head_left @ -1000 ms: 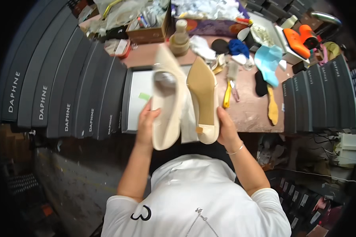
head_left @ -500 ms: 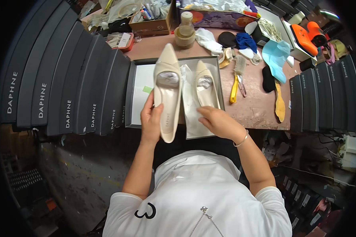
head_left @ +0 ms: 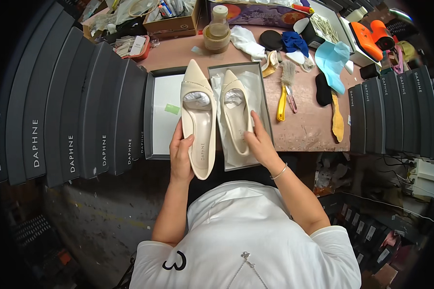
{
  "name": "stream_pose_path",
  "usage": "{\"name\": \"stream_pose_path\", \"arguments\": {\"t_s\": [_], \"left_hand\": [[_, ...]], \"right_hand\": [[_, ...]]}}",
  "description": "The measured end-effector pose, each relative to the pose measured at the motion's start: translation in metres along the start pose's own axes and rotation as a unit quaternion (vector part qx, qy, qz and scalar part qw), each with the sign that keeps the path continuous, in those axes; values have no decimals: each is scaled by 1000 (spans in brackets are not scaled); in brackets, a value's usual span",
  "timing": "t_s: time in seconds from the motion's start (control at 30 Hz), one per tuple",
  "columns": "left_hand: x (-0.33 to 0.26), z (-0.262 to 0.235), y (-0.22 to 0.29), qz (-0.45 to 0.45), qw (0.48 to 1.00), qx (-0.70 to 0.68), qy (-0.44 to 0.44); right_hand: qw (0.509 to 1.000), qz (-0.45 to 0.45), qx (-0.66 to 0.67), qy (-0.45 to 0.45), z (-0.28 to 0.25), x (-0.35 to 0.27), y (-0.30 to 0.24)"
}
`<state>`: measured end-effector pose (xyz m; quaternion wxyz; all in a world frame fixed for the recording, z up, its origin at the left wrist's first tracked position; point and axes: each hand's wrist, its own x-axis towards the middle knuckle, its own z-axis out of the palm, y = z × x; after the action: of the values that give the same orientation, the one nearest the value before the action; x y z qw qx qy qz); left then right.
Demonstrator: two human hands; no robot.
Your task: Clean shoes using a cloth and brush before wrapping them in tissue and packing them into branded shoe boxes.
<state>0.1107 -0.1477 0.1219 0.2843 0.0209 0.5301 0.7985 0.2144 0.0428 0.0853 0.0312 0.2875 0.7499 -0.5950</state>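
Observation:
My left hand (head_left: 182,156) is closed around the heel half of a cream pointed flat shoe (head_left: 205,130), toe pointing away from me, with white paper stuffed in its toe. A matching cream shoe (head_left: 235,115), also stuffed with paper, is gripped near its heel by my right hand (head_left: 260,143), thumb inside and fingers along its right side. This second shoe is over the open dark shoebox (head_left: 268,118), which is lined with white tissue paper (head_left: 254,91). Whether the shoe touches the tissue I cannot tell. Left of the box is its lid (head_left: 157,98), inner side up.
Dark shoeboxes stand in rows at the left (head_left: 96,111) and right (head_left: 395,113). On the pink table are a yellow-handled brush (head_left: 282,98), a glue jar (head_left: 217,36), a light blue cloth (head_left: 332,65), an orange tool (head_left: 365,41) and a small red tray (head_left: 147,52).
My right hand has moved from the tissue beside the second shoe to its heel and taken hold. The left hand still holds the first shoe, now slightly lower in view.

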Motion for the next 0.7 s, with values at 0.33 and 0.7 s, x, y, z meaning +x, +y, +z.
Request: {"name": "stream_pose_path", "arguments": {"t_s": [0.33, 0.7], "left_hand": [[-35, 34, -9, 127, 991, 17, 26], [-44, 26, -11, 155, 988, 15, -5]], "right_hand": [[943, -233, 236, 19, 13, -82, -16], [947, -232, 224, 8, 13, -85, -22]]}}
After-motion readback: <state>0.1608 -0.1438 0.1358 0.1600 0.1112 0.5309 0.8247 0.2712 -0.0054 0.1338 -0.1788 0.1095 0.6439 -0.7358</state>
